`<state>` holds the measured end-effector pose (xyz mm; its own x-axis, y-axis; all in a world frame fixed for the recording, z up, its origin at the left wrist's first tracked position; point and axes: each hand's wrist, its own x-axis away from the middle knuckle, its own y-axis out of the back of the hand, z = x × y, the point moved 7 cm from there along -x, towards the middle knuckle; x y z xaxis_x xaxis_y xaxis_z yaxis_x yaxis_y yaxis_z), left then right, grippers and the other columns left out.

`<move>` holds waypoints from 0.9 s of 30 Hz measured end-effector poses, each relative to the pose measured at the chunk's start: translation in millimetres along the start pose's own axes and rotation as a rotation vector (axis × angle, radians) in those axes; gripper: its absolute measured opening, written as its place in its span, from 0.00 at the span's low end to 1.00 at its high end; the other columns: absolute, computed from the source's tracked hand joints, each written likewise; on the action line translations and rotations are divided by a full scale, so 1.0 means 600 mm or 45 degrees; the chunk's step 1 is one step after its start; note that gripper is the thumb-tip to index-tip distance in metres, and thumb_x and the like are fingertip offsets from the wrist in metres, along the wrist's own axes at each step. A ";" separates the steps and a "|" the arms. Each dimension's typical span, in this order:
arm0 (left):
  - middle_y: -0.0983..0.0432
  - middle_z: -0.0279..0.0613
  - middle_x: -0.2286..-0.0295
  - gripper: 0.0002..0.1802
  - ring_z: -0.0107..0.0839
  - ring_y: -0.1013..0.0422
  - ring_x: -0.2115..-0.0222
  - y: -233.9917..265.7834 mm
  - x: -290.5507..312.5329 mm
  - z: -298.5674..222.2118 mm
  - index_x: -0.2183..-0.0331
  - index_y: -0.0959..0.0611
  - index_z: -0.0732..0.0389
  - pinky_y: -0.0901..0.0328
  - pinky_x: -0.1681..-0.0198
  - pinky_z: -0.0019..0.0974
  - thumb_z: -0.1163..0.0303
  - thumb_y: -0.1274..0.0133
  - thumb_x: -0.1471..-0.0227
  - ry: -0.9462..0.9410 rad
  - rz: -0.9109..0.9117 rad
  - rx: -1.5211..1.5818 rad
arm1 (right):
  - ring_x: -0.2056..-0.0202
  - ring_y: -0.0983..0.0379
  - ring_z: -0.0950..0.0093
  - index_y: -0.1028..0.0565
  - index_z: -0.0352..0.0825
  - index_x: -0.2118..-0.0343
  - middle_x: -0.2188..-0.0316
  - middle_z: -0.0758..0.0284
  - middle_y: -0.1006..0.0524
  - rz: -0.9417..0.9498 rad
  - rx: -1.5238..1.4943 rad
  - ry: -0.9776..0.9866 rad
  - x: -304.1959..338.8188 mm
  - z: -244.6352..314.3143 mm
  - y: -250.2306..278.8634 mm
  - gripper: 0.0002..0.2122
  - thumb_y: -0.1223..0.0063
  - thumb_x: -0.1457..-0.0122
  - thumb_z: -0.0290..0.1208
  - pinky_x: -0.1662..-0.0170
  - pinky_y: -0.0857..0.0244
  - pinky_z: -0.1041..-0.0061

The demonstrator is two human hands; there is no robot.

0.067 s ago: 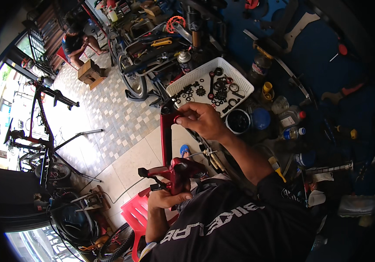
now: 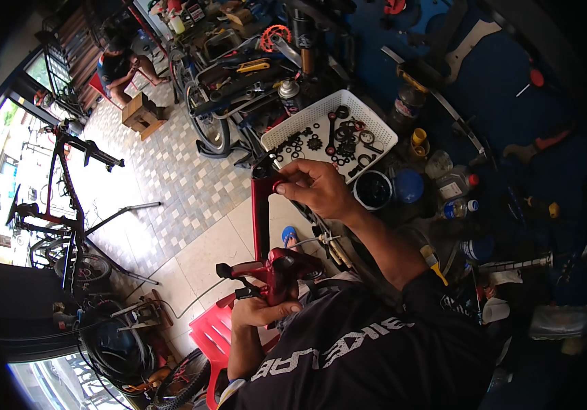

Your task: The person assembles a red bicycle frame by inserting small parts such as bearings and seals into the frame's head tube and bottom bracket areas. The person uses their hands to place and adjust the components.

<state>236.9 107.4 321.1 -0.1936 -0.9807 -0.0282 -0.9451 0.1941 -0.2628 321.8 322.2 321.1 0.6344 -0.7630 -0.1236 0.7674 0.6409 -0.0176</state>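
Note:
A glossy red bicycle frame (image 2: 261,215) stands across the middle of the view, its long tube running up from a thick, branching lower section. My left hand (image 2: 264,312) is closed around that lower section, beside the black-tipped prongs that stick out to the left. At the tube's upper end, my right hand (image 2: 317,190) has thumb and fingers pinched against the frame's edge. Whether a small part sits between those fingertips cannot be made out. A thin grey cable (image 2: 307,240) passes next to the frame's lower section.
Just beyond my right hand is a white perforated tray (image 2: 292,130) with several small bike parts. A dark-filled tub (image 2: 372,190) and bottles (image 2: 459,208) stand to the right. A red plastic chair (image 2: 209,333) is lower left; another bike frame (image 2: 68,212) stands left. A person (image 2: 119,68) sits far off.

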 end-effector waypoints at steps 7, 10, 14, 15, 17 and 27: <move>0.25 0.36 0.73 0.15 0.25 0.30 0.74 0.012 0.001 0.016 0.63 0.21 0.65 0.37 0.72 0.30 0.75 0.32 0.51 0.202 -0.137 0.206 | 0.73 0.33 0.89 0.22 0.30 0.48 0.74 0.75 0.22 0.098 -0.176 0.018 -0.010 0.004 -0.008 0.17 0.39 0.41 0.25 0.68 0.36 0.85; 0.25 0.32 0.73 0.12 0.24 0.30 0.72 0.006 -0.001 0.014 0.65 0.19 0.63 0.36 0.69 0.29 0.74 0.32 0.49 0.220 -0.183 0.210 | 0.72 0.33 0.90 0.24 0.30 0.45 0.74 0.77 0.24 0.107 -0.245 0.038 -0.005 0.002 -0.007 0.19 0.42 0.40 0.22 0.67 0.37 0.86; 0.24 0.33 0.73 0.10 0.24 0.28 0.72 -0.006 -0.013 0.010 0.66 0.19 0.63 0.34 0.69 0.30 0.74 0.33 0.48 0.075 -0.105 -0.147 | 0.72 0.33 0.90 0.24 0.30 0.47 0.73 0.77 0.25 0.007 -0.337 0.039 -0.004 -0.011 -0.016 0.17 0.43 0.40 0.22 0.67 0.37 0.87; 0.26 0.35 0.76 0.15 0.24 0.31 0.78 -0.014 -0.019 0.004 0.63 0.22 0.65 0.38 0.76 0.29 0.74 0.33 0.50 -0.003 -0.108 -0.196 | 0.72 0.32 0.90 0.24 0.30 0.47 0.72 0.76 0.25 -0.005 -0.357 0.041 -0.004 -0.014 -0.018 0.17 0.43 0.40 0.22 0.67 0.37 0.86; 0.26 0.35 0.76 0.14 0.23 0.32 0.78 -0.020 -0.020 0.001 0.63 0.21 0.65 0.38 0.76 0.29 0.73 0.33 0.49 0.067 -0.074 -0.261 | 0.71 0.32 0.90 0.24 0.30 0.49 0.72 0.76 0.25 -0.029 -0.375 0.053 -0.002 -0.015 -0.021 0.16 0.42 0.40 0.23 0.67 0.36 0.86; 0.27 0.34 0.76 0.13 0.23 0.33 0.77 -0.017 -0.009 0.009 0.64 0.22 0.66 0.38 0.75 0.30 0.72 0.34 0.48 0.107 -0.054 -0.325 | 0.77 0.32 0.89 0.23 0.31 0.54 0.76 0.74 0.22 -0.078 -0.089 0.183 -0.004 0.009 -0.020 0.14 0.37 0.40 0.30 0.71 0.36 0.84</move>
<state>248.9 110.4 318.7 -0.1639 -0.9846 0.0609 -0.9865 0.1636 -0.0104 311.7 315.7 326.9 0.5630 -0.7843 -0.2608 0.7928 0.6016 -0.0979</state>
